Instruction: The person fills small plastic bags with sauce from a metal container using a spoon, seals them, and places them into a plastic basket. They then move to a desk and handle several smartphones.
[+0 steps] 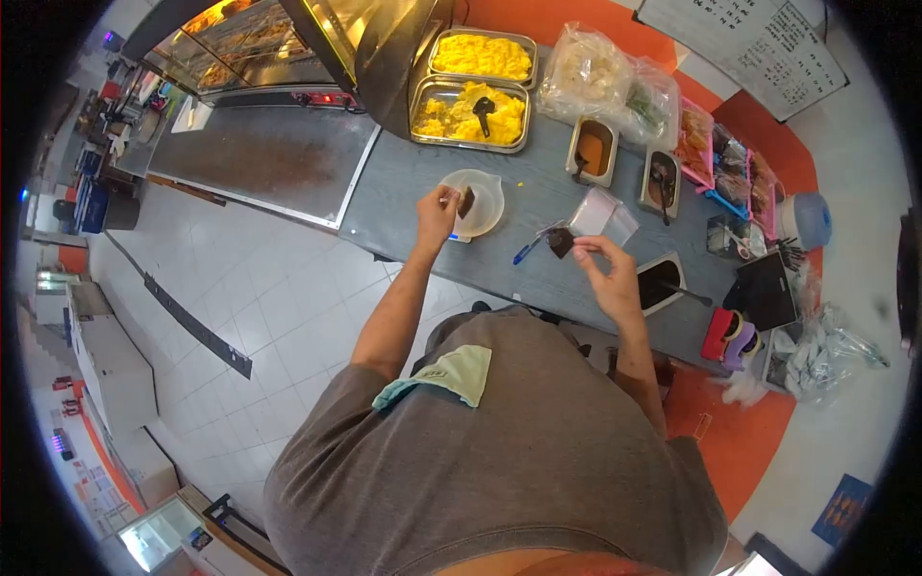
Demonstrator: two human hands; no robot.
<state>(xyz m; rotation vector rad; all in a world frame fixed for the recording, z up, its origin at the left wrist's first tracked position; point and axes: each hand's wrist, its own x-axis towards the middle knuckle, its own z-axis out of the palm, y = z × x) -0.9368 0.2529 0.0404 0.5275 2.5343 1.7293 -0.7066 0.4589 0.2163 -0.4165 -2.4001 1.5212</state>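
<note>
My left hand [437, 216] pinches a small packet with dark contents [467, 203] over the rim of a translucent plastic bowl [488, 205]. Between the thumb and fingers of my right hand [612, 280] is another small dark packet [560, 243], held just above the counter. A blue pen [526, 252] lies beside that packet. Behind it is a stack of clear plastic bags [605, 213]. The bowl appears to stand on a scale, mostly hidden beneath it.
Two metal trays of yellow food [480, 58] stand at the back. Metal containers of orange sauce [595, 152], dark sauce [661, 180] and a dark liquid [659, 285] are on the right. Tape rolls [738, 341] sit near the right edge, and a heated display case [240, 48] is back left.
</note>
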